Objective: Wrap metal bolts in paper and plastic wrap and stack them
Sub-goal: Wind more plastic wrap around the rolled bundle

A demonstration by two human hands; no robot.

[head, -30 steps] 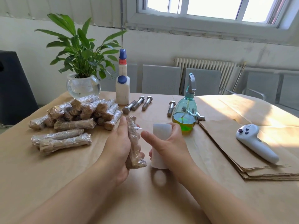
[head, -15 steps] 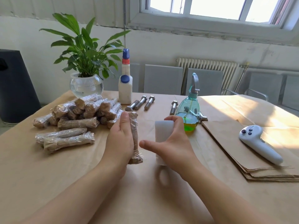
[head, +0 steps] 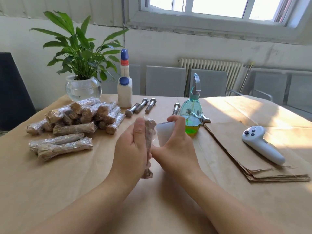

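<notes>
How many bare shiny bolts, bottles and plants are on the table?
Bare bolts: 4, three together and one beside the green bottle; another may hide behind that bottle.
Bottles: 2, a white one and a green pump bottle.
Plants: 1.
Total: 7

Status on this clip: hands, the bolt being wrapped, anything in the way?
Left hand grips wrapped bolt, upright. Right hand holds plastic wrap roll beside it. Wrapped stack far left; nothing in the way.
</notes>
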